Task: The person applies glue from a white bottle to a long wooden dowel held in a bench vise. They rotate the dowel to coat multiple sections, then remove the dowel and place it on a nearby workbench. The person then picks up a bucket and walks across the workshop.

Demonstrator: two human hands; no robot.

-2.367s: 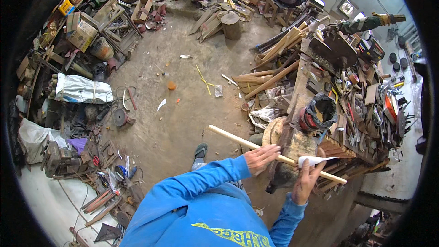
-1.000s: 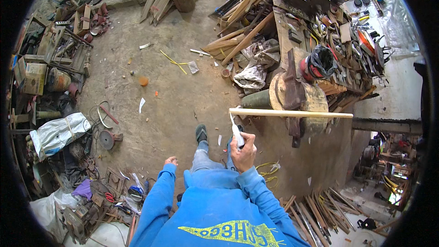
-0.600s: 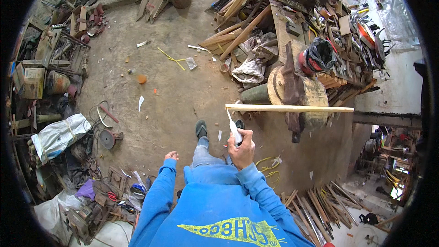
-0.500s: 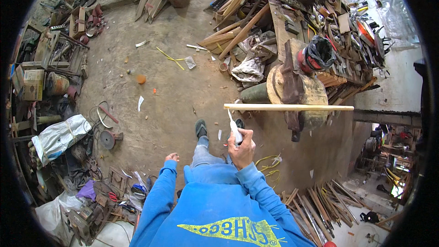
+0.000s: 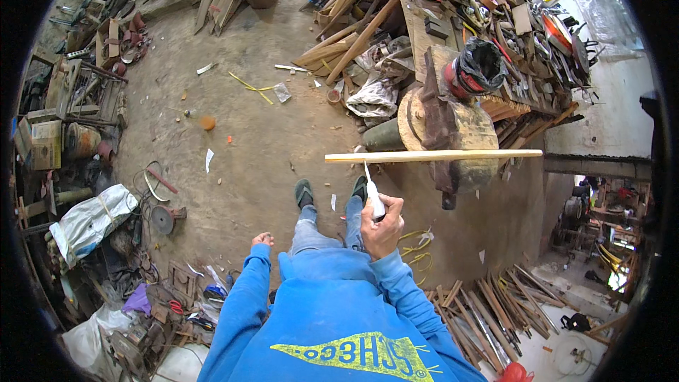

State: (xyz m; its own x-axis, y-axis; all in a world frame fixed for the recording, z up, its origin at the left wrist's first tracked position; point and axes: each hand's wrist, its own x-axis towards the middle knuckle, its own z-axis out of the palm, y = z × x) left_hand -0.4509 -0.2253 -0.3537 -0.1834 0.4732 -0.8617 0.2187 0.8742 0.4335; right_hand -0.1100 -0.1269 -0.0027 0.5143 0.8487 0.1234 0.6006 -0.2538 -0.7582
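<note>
In my right hand (image 5: 382, 228) is a white squeeze bottle (image 5: 375, 205) with a long thin nozzle, the fingers closed round its body. The nozzle points away from me, and its tip is at the near edge of a long, pale wooden strip (image 5: 396, 157), a little in from the strip's left end. The strip lies crosswise over a dark, rusty metal vise (image 5: 440, 120) beside a round wooden block (image 5: 477, 127). Low at my left side hangs my left hand (image 5: 262, 239), its fingers curled, with nothing visible in them.
A bucket with a black liner (image 5: 481, 67) stands behind the vise. Beyond it a bench (image 5: 417, 28) is heaped with tools and wood. Wooden sticks (image 5: 495, 304) lie at the near right. A white sack (image 5: 95, 219) and clutter line the left. Yellow strapping (image 5: 251, 88) lies on the floor.
My right hand has moved the bottle to the right, so its nozzle tip sits farther from the strip's left end. The whole view has shifted slightly. My left hand stays low at my side.
</note>
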